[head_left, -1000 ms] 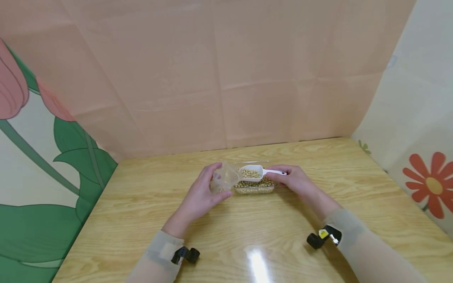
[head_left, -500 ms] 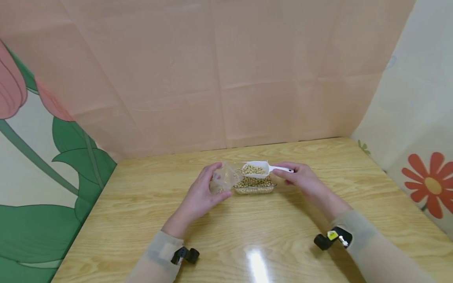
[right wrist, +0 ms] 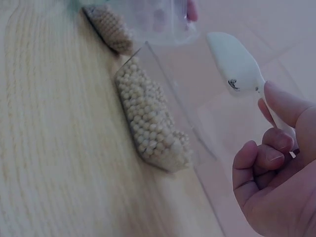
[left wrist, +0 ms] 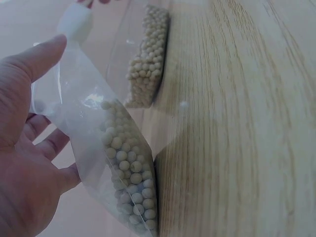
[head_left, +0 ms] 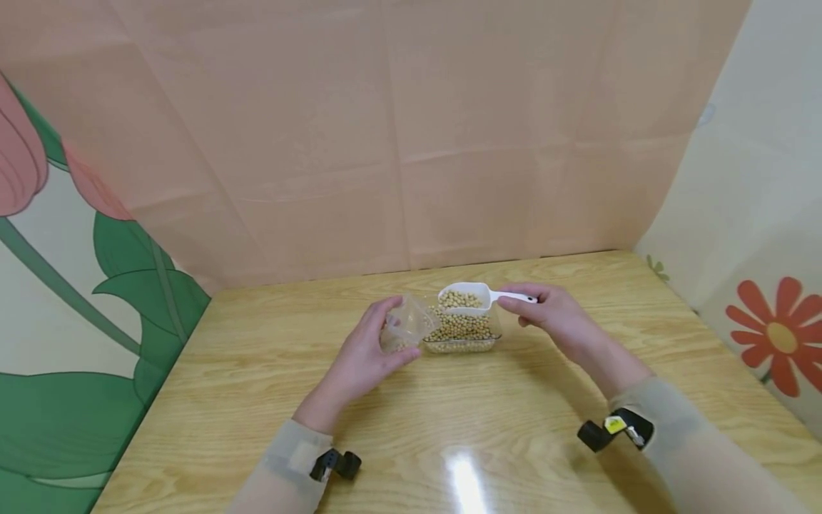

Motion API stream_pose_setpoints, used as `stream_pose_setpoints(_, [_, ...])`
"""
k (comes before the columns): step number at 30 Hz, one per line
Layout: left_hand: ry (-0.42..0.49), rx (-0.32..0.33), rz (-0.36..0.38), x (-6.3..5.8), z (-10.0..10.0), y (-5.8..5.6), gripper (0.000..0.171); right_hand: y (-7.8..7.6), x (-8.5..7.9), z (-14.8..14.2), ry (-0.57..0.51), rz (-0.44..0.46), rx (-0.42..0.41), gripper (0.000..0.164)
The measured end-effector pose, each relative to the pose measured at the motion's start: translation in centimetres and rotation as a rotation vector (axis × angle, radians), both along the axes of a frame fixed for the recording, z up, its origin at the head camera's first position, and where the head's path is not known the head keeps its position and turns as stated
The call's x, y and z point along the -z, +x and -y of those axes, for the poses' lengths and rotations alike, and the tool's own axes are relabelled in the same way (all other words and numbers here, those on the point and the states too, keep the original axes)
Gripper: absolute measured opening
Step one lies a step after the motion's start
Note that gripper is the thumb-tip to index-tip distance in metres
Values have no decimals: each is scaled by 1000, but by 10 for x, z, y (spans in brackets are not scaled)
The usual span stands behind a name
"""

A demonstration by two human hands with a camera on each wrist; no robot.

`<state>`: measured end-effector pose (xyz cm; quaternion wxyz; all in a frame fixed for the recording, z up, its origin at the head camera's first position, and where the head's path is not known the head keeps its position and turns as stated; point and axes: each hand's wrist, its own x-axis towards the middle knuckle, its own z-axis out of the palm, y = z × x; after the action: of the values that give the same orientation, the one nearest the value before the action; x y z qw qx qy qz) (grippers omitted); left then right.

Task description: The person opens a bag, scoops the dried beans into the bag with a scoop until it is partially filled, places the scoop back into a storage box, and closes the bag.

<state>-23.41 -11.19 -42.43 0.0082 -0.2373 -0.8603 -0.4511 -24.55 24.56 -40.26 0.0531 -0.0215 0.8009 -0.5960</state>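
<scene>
My left hand [head_left: 359, 357] holds a clear plastic bag [head_left: 409, 321] near its mouth, thumb on one side and fingers on the other. Round pale beans, resembling soybeans, [left wrist: 131, 173] fill the bag's lower part, which rests on the table. My right hand [head_left: 561, 318] pinches the handle of a white scoop [head_left: 483, 308] between thumb and fingers. Beans [head_left: 461, 298] lie in the scoop's bowl, held above a clear rectangular container [head_left: 462, 348]. That container is also partly filled with the same beans [right wrist: 148, 113]. In the right wrist view, the scoop's underside [right wrist: 234, 61] shows.
The wood-grain table [head_left: 270, 371] extends around both hands. A pink cloth backdrop [head_left: 321, 178] hangs behind its far edge. Walls painted with flowers [head_left: 780, 335] stand at the left and right.
My right hand has raised the bean-filled scoop up out of the container and slightly to the right. My left hand and the bag have stayed nearly still.
</scene>
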Motion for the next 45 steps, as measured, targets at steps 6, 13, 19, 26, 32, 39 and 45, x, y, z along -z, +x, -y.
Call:
stream_pose_setpoints(6, [-12,-7,-10,1,1,0,94,2,-15,9,23,-10,-42,52])
stream_pose_setpoints(13, [-18,0,-17,0,2,-1,95,3,-26,20,37,-18,-79,46])
stream_pose_setpoints(19, [-27,-2,-10,-2,2,-1,94,-1,-28,27,68,-25,-81,48])
stream_pose_setpoints(26, [-28,1,-14,-1,2,-2,95,-2,-38,39,144,-50,-106,47])
stream_pose_setpoints(32, [-15,15,-18,0,2,-3,95,-2,-48,46,231,-78,-127,46])
stream_pose_setpoints(39, [-11,19,-12,0,3,-4,95,-2,-54,53,311,-145,-153,38])
stream_pose_setpoints(45, [-8,19,-10,-1,4,-4,95,1,-63,60,399,-243,-187,31])
